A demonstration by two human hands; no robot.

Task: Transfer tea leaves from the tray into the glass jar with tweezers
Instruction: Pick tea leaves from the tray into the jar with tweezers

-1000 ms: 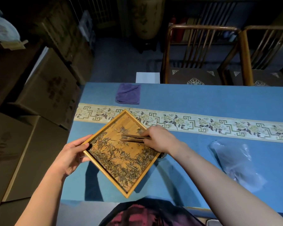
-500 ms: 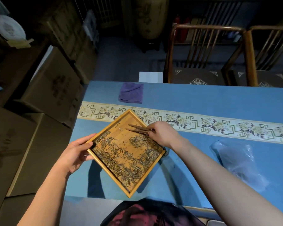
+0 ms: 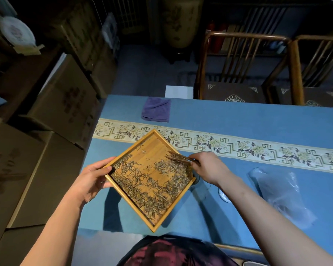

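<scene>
head | square bamboo tray [image 3: 135, 148] | wiry tea leaves [image 3: 148, 181] | wooden tweezers [image 3: 178, 158]

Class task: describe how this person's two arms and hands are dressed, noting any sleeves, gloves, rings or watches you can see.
Both forearms are bare to the frame edge, no sleeves showing. The left hand and right hand wear no gloves; no rings or watch are visible.

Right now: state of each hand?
Left hand: grips the square bamboo tray by its left corner.
Right hand: pinches the slim brown wooden tweezers.
</scene>
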